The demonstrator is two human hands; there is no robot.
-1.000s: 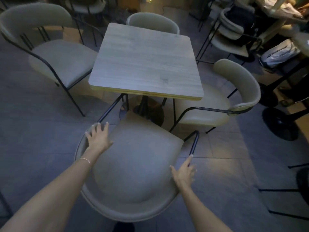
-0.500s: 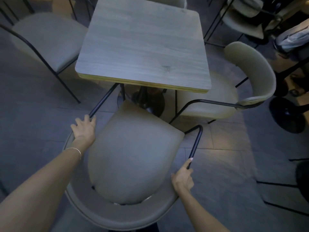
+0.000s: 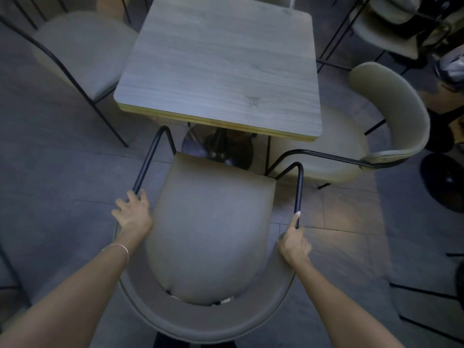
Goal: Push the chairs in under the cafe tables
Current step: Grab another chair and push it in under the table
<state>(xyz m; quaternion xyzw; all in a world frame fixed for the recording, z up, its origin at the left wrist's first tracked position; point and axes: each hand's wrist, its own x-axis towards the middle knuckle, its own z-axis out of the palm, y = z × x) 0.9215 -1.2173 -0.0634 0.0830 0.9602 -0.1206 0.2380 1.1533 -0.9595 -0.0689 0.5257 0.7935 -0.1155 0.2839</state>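
Observation:
A beige padded chair with thin black metal arms stands right below me, its seat front just short of the near edge of the square wood-top cafe table. My left hand grips the chair's left arm rail where it meets the curved back. My right hand is closed around the right arm rail, index finger lying along the bar. The table's black pedestal base shows between seat and tabletop.
A second beige chair sits at the table's right side, its arm bar close to my chair's right rail. Another chair stands at the left, pulled away. More chairs and dark table bases crowd the right edge. Grey tiled floor all around.
Both hands went from open above the chair to gripping its arm rails. The chair now sits squarer to the table and a bit closer to it.

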